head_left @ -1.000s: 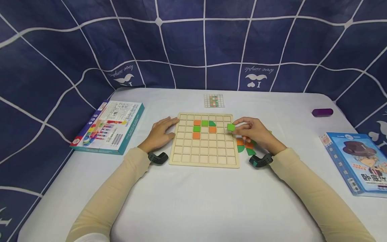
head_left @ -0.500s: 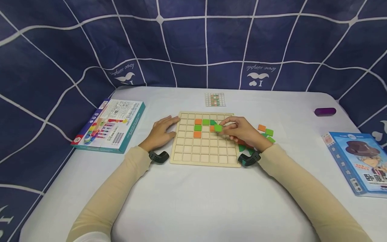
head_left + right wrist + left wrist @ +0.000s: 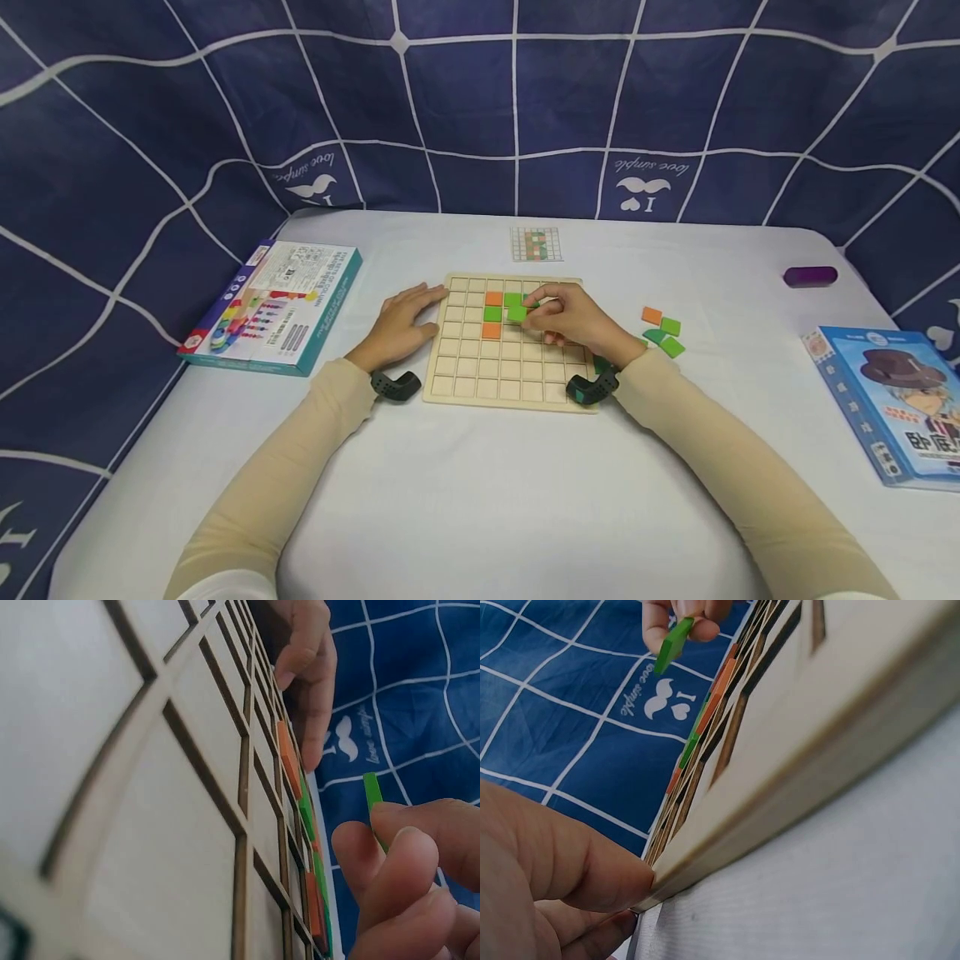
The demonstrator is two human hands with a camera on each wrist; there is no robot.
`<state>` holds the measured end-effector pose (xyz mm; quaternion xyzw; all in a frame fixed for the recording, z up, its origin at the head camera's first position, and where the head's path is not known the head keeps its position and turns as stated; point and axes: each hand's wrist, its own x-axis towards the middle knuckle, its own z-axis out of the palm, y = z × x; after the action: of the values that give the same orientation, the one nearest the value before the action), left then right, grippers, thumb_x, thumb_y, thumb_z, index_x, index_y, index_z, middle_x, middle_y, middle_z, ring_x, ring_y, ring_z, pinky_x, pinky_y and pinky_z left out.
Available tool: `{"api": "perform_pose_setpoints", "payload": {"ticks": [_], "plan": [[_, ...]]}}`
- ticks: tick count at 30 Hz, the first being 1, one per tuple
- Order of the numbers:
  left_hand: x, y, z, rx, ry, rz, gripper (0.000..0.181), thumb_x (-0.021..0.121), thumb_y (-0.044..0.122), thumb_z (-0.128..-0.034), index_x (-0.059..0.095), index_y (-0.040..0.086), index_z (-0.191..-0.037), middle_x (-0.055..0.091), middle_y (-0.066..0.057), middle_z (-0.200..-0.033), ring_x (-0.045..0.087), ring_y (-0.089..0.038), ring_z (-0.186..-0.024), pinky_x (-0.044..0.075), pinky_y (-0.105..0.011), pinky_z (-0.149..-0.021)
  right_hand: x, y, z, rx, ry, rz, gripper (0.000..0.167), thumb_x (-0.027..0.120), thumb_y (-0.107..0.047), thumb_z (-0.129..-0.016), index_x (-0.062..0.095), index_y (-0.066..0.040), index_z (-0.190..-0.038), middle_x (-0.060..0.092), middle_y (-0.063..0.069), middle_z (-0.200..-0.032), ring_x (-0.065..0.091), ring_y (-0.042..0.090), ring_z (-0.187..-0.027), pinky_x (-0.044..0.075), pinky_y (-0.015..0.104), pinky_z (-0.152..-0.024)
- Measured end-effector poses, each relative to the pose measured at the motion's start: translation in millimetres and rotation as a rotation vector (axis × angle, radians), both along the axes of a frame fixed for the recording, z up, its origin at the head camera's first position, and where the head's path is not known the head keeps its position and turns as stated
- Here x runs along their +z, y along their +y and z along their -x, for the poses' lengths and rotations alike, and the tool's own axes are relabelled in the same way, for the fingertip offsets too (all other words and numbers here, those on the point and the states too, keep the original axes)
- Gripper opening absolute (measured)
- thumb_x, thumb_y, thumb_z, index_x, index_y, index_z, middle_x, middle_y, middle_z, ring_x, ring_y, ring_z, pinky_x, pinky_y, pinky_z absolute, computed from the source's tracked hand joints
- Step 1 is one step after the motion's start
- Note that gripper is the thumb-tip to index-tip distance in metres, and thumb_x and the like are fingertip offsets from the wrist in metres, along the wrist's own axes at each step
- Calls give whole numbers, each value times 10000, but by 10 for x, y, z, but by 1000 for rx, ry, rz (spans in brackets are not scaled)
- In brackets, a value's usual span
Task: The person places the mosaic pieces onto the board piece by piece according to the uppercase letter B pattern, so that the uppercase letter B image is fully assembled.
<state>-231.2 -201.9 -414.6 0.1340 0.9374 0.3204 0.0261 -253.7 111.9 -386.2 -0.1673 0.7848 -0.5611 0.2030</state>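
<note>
A wooden grid board (image 3: pixel 510 388) lies on the table, with orange tiles (image 3: pixel 491 331) and green tiles (image 3: pixel 492 313) set in its upper cells. My right hand (image 3: pixel 577 321) pinches a green square tile (image 3: pixel 517 314) between thumb and finger; the right wrist view shows this tile (image 3: pixel 372 789) held clear of the board. My left hand (image 3: pixel 399 329) rests at the board's left edge, thumb and fingers spread. In the left wrist view, the left thumb (image 3: pixel 592 862) touches the board's side. The right hand partly hides a dark green piece on the board.
Loose orange and green pieces (image 3: pixel 671 327) lie right of the board, some behind the right wrist. A small pattern card (image 3: pixel 536 244) lies beyond the board. A teal-edged box (image 3: pixel 273 308) is at left, a blue box (image 3: pixel 892 400) and a purple object (image 3: pixel 810 277) at right.
My right hand has moved left across the board, carrying the green tile from the right edge to the upper middle. More loose pieces have come into view. My left hand stays at the edge.
</note>
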Motion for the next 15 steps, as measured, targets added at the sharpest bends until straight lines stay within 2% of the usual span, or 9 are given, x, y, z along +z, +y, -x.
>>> {"api": "perform_pose_setpoints", "payload": {"ticks": [8,15], "plan": [[-1,9,1,-2,-3,-2,676,588,138,-974,463,40,-1631,401,-110,-1724,219,-322,-1650,85,-536,-1329,-74,-66,11,14,-12,-22,300,712,-1,-997,653,73,-1281,748,40,-877,575,105,-554,508,195,-522],[13,11,-8,-1,-6,-3,677,586,141,-973,463,40,-1631,395,-110,-1727,216,-319,-1651,78,-531,-1331,-85,-80,-8,41,101,-100,287,775,-25,-955,693,59,-1216,664,35,-822,539,118,-548,491,217,-504]]}}
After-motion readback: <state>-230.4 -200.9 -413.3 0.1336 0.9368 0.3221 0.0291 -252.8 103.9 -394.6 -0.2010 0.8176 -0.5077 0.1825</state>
